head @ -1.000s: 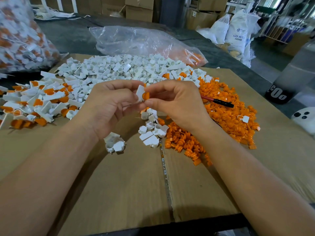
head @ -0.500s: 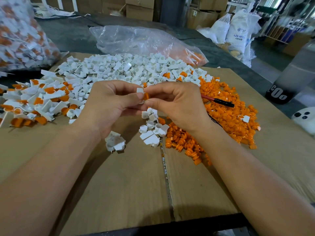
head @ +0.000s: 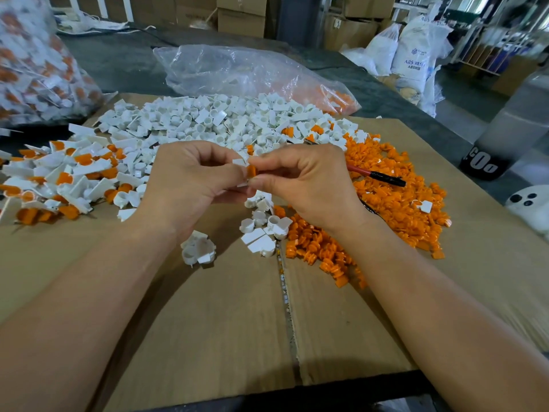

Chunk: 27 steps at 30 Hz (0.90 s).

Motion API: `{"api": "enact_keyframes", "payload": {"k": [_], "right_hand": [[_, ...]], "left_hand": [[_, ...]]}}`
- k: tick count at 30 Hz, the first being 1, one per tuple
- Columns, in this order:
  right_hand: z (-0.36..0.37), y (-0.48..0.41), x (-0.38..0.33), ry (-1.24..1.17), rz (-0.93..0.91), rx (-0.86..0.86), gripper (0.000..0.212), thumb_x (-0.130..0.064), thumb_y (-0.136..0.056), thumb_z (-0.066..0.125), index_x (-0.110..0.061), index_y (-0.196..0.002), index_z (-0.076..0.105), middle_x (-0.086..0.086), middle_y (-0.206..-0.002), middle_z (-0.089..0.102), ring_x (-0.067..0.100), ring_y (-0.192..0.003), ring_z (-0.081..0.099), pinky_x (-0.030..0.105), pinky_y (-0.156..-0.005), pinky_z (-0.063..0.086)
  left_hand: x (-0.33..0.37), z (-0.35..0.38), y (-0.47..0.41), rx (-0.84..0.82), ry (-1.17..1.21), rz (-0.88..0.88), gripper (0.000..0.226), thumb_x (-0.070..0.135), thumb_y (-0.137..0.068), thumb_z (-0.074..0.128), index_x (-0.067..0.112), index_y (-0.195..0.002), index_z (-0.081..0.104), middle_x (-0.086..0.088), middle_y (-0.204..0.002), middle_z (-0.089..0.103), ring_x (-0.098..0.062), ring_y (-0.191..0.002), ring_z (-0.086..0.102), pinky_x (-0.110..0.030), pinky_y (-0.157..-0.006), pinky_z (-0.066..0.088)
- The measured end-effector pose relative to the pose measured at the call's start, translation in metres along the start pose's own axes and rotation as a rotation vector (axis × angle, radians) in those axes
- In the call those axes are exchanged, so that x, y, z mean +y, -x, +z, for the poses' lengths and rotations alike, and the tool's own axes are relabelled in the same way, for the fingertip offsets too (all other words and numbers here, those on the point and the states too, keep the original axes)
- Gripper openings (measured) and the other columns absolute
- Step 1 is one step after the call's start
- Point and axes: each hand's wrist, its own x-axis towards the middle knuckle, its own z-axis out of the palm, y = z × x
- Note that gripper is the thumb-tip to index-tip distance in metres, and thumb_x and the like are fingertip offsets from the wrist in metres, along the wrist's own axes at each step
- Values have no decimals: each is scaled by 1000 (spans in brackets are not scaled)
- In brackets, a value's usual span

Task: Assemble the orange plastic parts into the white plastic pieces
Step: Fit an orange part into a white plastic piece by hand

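Orange part (head: 251,171) sits right at the centre of the action, pinched between thumb and forefinger of the right hand (head: 306,185) and pressed up against the white piece (head: 240,162). We see the left hand (head: 190,182) curled round that white piece, gripping it, so both hands meet above the near middle of the work surface.

Underneath, we've got a flattened cardboard sheet (head: 225,322) with a taped seam (head: 286,292) running toward us. On its far side lies a big heap of white pieces (head: 225,123). To the right spreads a pile of orange parts (head: 395,197), with a red-and-black pen (head: 375,174) lying across it. To the left we spot a mound of finished pieces (head: 59,179), white with orange showing. 2 small clusters of white pieces lie closer in: 1 below the left wrist (head: 198,248), the other just beside the orange pile (head: 264,230).

The cardboard rests on a dark table (head: 124,63). Behind the white heap slumps a clear plastic bag (head: 237,72), with some orange showing at its right end. At far left a full bag (head: 32,69) bulges with white and orange. Further back we make out cardboard boxes (head: 240,16) and white sacks (head: 413,52). At the right edge stands a grey cylinder (head: 487,156) with a dark lettered base.
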Motion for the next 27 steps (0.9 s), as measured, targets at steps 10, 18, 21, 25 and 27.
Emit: {"api": "enact_keyframes", "payload": {"k": [10,18,21,25,27], "right_hand": [[-1,-1,0,39,-26,-10,38,1,-74,70,-9,-109,58,-9,-84,63,-9,-78,60,11,-75,48],[0,-1,0,-13,29,13,36,-2,-73,72,-3,-108,65,0,-86,68,6,-76,67,22,-76,55],[-2,-2,-1,-47,79,-16,45,-4,-69,76,-10,-112,63,-6,-89,65,5,-81,67,21,-79,54],[-3,-2,-1,-75,71,-35,49,-2,-67,77,-21,-108,60,-11,-89,63,1,-78,66,18,-76,53],[-3,-2,1,-72,64,-41,48,1,-70,74,-23,-108,59,-11,-90,62,-1,-77,65,16,-75,52]], "left_hand": [[1,-3,-1,-32,55,-32,9,-5,-75,66,2,-71,64,-8,-56,67,-16,-51,66,-17,-49,51],[2,-2,0,-20,79,-29,15,-7,-76,64,6,-68,64,-6,-56,67,-15,-49,65,-17,-47,50],[5,-3,0,-25,96,-30,17,-3,-67,68,11,-59,67,-5,-56,67,-14,-48,64,-17,-46,49],[6,-3,0,-32,110,-39,7,4,-60,70,10,-61,67,-5,-57,67,-14,-49,64,-17,-46,49],[5,-4,0,-20,86,-49,12,-3,-70,68,8,-67,66,-5,-58,67,-14,-49,64,-17,-44,48]]}}
